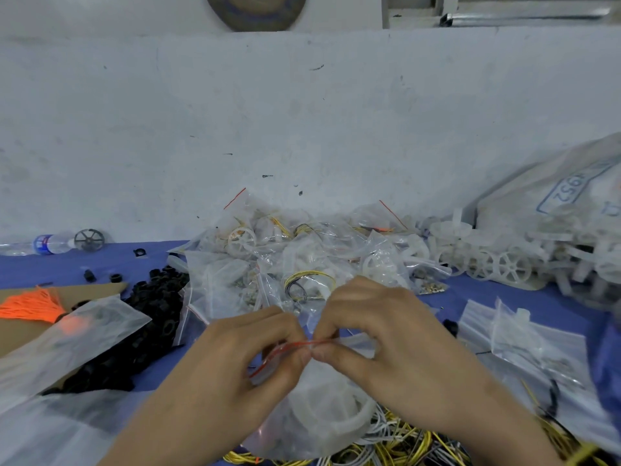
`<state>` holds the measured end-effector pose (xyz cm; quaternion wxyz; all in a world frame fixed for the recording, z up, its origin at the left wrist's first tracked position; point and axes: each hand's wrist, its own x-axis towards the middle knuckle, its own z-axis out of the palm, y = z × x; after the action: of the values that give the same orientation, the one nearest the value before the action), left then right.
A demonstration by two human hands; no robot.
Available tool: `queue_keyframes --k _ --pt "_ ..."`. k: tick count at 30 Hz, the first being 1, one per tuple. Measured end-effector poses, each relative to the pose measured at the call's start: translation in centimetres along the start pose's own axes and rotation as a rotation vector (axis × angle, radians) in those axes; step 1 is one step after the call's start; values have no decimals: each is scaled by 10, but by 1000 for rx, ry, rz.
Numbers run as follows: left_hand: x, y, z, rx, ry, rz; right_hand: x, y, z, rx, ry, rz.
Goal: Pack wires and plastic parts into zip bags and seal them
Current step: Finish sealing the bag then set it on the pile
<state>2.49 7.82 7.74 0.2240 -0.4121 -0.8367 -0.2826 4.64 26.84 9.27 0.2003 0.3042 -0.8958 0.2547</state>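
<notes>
Both my hands are pinching the mouth of the zip bag (302,432) right in front of me, low over the blue worktop (100,267). My left hand (235,364) is curling thumb and fingertips onto the red seal strip (289,347), and my right hand (386,331) is pinching the same strip just beside it, thumbs almost touching at the middle. The bag is hanging below my fingers with a white plastic ring (336,412) inside it, resting over the loose yellow and grey wires (386,445).

What matters now is how the strip is lying. It is running across me, left to right, dipping down toward my left palm. My pinches are meeting at its centre, so I judge the seal calls for each hand to slide outward along that line, left hand going left, right hand going right. The right stretch is hiding under my fingers, so I cannot tell whether it is closed. The packed bags (302,264) are piling up behind, against the wall.
</notes>
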Motion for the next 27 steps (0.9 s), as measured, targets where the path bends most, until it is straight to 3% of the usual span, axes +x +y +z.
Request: queue_keyframes --k 18,27 --pt "-5 -6 -7 -12 25 -18 -9 28 -15 231 164 53" --pt "-16 -32 -20 -57 107 -148 -16 51 -22 331 251 192"
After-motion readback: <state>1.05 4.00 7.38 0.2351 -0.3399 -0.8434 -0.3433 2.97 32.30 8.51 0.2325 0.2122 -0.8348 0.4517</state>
